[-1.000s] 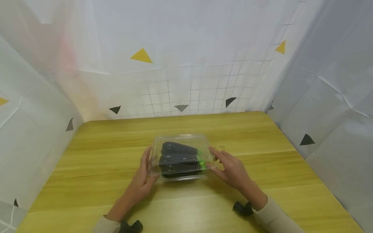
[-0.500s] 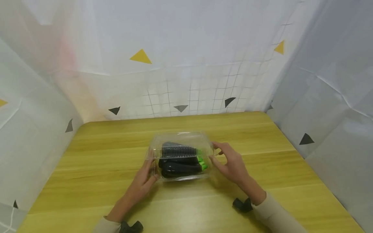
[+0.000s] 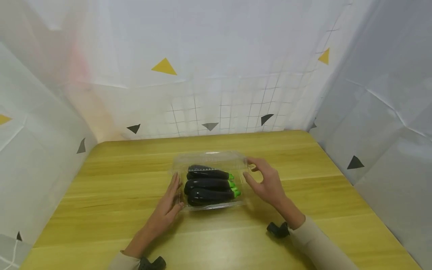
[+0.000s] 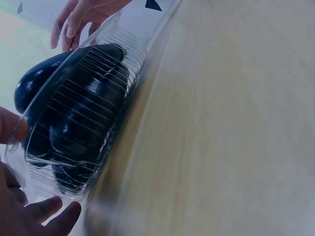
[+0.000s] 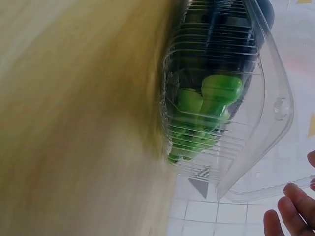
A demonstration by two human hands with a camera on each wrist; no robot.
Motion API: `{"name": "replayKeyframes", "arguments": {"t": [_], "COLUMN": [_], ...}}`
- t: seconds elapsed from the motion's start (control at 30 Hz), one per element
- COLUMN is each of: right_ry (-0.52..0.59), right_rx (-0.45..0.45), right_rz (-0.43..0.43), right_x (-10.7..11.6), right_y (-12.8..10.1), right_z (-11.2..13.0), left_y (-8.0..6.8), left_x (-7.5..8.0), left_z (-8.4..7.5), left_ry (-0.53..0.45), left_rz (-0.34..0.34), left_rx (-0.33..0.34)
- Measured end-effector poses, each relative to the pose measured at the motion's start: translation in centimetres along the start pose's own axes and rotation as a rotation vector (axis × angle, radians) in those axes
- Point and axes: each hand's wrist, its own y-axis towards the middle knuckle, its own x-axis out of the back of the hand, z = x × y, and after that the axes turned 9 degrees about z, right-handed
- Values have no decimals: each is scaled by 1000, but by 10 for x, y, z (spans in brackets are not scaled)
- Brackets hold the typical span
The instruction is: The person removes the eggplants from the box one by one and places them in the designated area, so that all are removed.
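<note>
Clamshell box (image 3: 209, 180) centre frame, lid raised | left hand (image 3: 168, 204) flat, steadying its side | right hand (image 3: 266, 182) fingers curled loosely at lid edge; grip unclear | risk: springy lid snaps shut; light box skids, eggplants (image 3: 207, 183) roll

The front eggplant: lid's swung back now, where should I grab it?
Take the front eggplant across its dark middle, from above through the open top of the clear box. It lies flat, lengthwise left to right, tight against its neighbour, so the box walls probably block side approaches.
</note>
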Motion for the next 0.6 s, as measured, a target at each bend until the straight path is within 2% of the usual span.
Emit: {"name": "replayKeyframes", "arguments": {"t": [0.23,0.47,0.6], "right_ry": [55,135,179], "right_rx": [-27,-116,-156], "right_rz": [2,39,55], "right_x": [-2,-8,-8], "right_y": [4,7,12], "right_z": [-6,-12,-4], "left_y": [1,1,1], "left_x": [1,1,1], "left_z": [0,0,1], "left_ry": [-16,-30,-29], "left_rz": [7,5,7], "left_rx": [-31,-13,-22]}}
